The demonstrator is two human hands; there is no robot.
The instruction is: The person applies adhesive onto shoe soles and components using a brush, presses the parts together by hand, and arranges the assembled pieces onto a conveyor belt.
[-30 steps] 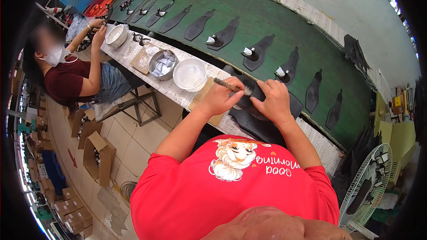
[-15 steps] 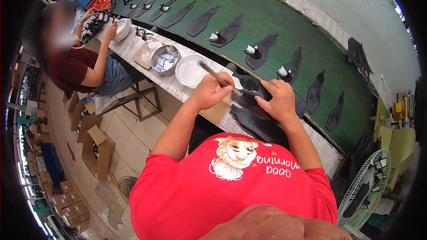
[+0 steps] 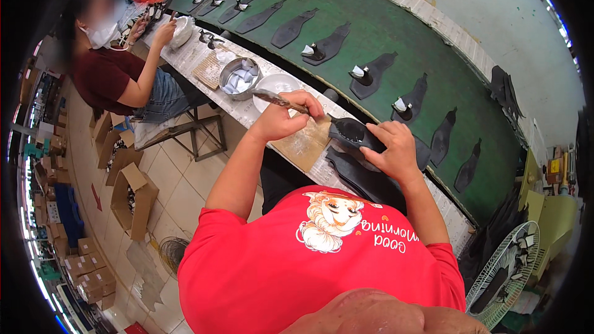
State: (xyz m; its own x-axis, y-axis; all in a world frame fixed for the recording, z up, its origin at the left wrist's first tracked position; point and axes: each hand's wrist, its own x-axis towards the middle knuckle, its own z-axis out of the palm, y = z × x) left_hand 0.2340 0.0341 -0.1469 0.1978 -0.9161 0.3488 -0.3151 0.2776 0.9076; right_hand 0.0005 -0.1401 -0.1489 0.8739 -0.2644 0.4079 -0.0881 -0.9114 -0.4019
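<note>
My left hand [image 3: 286, 117] grips a thin brush [image 3: 275, 99] whose handle sticks out to the left, over a white bowl [image 3: 272, 83]. My right hand [image 3: 395, 148] holds a black shoe sole [image 3: 352, 133] at the edge of the long workbench [image 3: 204, 62]. The brush tip meets the near end of that sole. More black soles [image 3: 362, 179] lie stacked under my right hand. A sheet of brown cardboard [image 3: 306, 145] lies beneath my left hand.
A metal bowl [image 3: 238, 77] with white pieces stands left of the white bowl. The green conveyor belt [image 3: 383, 31] carries several black soles. A seated person [image 3: 117, 74] in a dark red shirt works further left. Cardboard boxes [image 3: 133, 192] stand on the floor; a fan [image 3: 501, 272] is at right.
My head has turned, so the bench and the seated person have shifted in the picture. My left hand has drawn the brush slightly left along the sole; my right hand keeps its hold.
</note>
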